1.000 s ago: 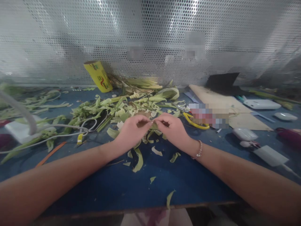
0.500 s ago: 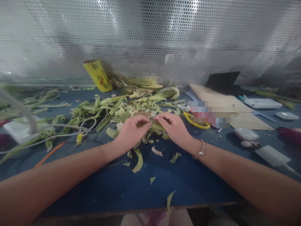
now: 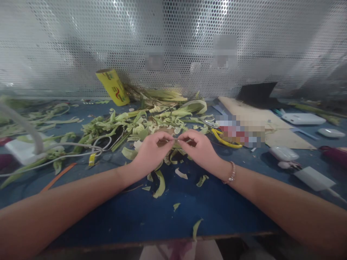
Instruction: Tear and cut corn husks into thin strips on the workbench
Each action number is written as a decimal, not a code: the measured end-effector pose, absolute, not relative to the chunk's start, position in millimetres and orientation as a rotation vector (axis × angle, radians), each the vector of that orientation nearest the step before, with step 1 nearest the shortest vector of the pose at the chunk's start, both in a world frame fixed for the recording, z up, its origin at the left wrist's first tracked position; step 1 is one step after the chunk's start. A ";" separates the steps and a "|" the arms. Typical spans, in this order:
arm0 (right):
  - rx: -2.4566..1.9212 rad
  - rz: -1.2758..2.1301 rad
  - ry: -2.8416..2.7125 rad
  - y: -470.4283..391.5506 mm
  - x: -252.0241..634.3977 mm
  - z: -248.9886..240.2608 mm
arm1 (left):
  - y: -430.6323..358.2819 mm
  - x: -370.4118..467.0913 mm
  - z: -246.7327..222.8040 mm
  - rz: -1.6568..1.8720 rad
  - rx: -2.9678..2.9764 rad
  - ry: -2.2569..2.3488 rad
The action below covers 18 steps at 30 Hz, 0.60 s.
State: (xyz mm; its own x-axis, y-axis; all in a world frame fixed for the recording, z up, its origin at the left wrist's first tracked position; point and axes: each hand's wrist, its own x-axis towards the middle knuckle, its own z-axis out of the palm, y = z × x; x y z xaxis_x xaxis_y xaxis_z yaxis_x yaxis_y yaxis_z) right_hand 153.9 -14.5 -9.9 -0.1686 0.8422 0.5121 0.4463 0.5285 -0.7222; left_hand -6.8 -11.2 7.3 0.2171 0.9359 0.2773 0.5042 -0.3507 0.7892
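My left hand [image 3: 152, 150] and my right hand [image 3: 202, 150] meet at the middle of the blue table [image 3: 173, 224]. Thumb and fingertips are pinched together on each hand, nearly touching the other's. What they pinch is too small to make out. Just beyond them spreads a pile of pale green leaves and stalks [image 3: 141, 122]. Below my fingers lie loose scraps, among them a curved green peel [image 3: 160, 185] and a pale piece [image 3: 181, 174].
A yellow tube [image 3: 114, 88] leans by the perforated metal screen [image 3: 184, 43]. White cable [image 3: 65, 155] and an orange strip [image 3: 58, 177] lie left. Rightward are a yellow loop [image 3: 227, 143], cardboard [image 3: 249, 113], a white case [image 3: 284, 153] and a white adapter [image 3: 314, 178].
The fingertips of my two hands have come slightly closer together, and my right fingers have shifted a little. The objects around them look unmoved.
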 end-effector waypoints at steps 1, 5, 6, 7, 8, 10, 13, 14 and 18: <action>-1.073 0.506 -1.798 -14.4 153.9 -10.1 | -11.2 -6.5 7.5 1.022 1.955 1.327; -1.066 0.468 -1.800 -13.9 154.3 -10.2 | -12.4 -5.6 9.8 1.003 1.988 1.316; -1.062 0.460 -1.802 -13.9 154.4 -10.0 | -13.0 -5.5 10.6 0.999 1.987 1.317; -1.059 0.453 -1.803 -13.9 154.4 -9.8 | -13.7 -5.5 11.4 0.993 1.983 1.321; -1.058 0.445 -1.801 -13.9 154.4 -9.5 | -14.4 -5.5 12.2 0.986 1.976 1.327; -1.058 0.435 -1.796 -14.2 154.4 -9.1 | -15.3 -5.7 12.9 0.967 1.960 1.337; -1.042 0.423 -1.787 -14.8 154.0 -9.3 | -14.9 -5.6 11.7 0.955 1.919 1.344; -1.030 0.417 -1.786 -14.9 153.9 -9.7 | -14.4 -5.5 10.8 0.960 1.896 1.346; -0.983 0.375 -1.787 -14.9 153.3 -11.2 | -12.9 -5.3 6.9 0.969 1.789 1.340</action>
State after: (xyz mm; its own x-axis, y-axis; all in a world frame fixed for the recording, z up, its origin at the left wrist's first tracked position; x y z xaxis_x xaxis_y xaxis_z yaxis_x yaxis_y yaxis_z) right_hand 153.3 -14.9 -11.2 -0.1485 0.7635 0.6284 0.4469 0.6187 -0.6461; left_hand -5.3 -12.9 6.9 0.1886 0.9693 0.1576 0.4538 -0.2283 0.8613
